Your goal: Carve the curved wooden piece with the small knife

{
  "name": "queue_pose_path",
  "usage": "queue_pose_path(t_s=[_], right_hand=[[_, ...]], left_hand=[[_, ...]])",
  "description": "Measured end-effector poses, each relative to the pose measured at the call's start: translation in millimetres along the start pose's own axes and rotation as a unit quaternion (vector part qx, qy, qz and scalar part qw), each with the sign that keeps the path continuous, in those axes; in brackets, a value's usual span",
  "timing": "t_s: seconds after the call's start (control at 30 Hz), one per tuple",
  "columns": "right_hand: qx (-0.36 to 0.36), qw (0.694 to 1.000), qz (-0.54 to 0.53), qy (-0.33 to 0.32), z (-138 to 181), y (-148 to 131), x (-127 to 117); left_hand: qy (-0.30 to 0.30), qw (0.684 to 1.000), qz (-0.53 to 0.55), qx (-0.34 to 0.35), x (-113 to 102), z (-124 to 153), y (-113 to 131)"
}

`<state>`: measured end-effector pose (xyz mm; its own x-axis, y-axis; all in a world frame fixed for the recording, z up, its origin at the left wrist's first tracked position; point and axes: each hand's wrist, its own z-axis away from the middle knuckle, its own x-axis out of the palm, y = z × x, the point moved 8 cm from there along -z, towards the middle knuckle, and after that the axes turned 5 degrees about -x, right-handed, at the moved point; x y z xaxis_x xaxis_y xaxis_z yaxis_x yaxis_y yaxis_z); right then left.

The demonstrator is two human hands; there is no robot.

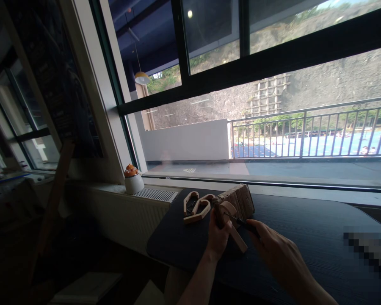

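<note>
My left hand [218, 237] is closed around a curved, light wooden piece [238, 240], with its straight leg slanting down to the right. My right hand [269, 243] grips a slim black-handled tool [246, 224], its tip at the inside of the wooden piece; the exact kind of tip is too small to make out. Just behind the wooden piece, a brown block of stacked cardboard layers [238, 201] stands on the dark table [292, 220]. To the left lie similar bent wooden pieces [197, 216], with dark small parts among them.
A white jar with an orange top [133, 180] stands on the radiator [152, 194] at the left. The window sill [273, 185] borders the table's far side. A pixelated, unclear object [371, 250] is at the right edge. A wooden plank [57, 195] leans at the far left.
</note>
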<state>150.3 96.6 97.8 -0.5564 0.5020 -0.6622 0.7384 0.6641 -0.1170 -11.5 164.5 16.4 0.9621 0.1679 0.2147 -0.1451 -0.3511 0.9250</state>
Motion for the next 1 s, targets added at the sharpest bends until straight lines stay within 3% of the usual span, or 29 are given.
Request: queue_pose_path(t_s=[0.3, 0.53, 0.83, 1.0], right_hand=[[0.036, 0.998, 0.026, -0.045, -4.2, -0.8, 1.9], [0.049, 0.998, -0.027, -0.021, 2.2, 3.0, 1.3], [-0.022, 1.0, -0.012, -0.009, 7.0, -4.4, -0.3], [-0.022, 1.0, 0.008, -0.009, 7.4, -5.1, -3.5]], left_hand=[[-0.003, 1.0, 0.006, 0.011, 0.8, -1.4, -0.8], [-0.017, 0.999, 0.031, 0.007, 2.5, -0.5, -2.5], [-0.002, 1.0, 0.012, 0.014, 0.5, 0.3, 1.7], [-0.01, 1.0, 0.007, 0.007, 1.3, 0.5, 0.3]])
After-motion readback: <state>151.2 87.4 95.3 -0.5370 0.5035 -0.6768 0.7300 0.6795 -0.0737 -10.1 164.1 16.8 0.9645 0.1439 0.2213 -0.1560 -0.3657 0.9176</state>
